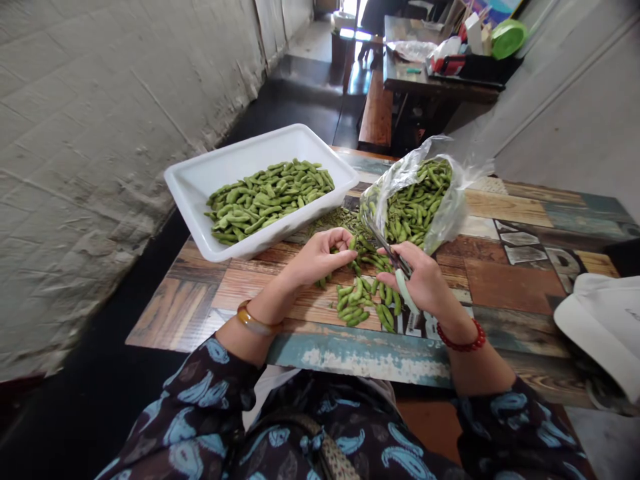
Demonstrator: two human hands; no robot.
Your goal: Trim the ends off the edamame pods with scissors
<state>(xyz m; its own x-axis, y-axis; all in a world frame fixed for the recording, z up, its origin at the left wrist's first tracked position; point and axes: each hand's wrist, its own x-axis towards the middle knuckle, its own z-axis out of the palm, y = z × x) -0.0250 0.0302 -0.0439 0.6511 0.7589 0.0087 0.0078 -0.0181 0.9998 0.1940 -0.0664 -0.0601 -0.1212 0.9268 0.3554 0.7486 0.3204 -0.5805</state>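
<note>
From mid-view, green pods [270, 200] colour the white tub [280, 143] at ten o'clock and clear bag [457, 203] at two, over a table [515, 280] patchworked brown, teal and white, with a red bracelet [463, 347] at four, amber bangle [257, 325] at seven and black, blue-paisley clothing [403, 460] at six.

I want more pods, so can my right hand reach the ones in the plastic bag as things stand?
Probably yes: your right hand is just in front of the plastic bag, whose open mouth shows the pods. However, it's holding scissors, which might hinder grasping.
</note>
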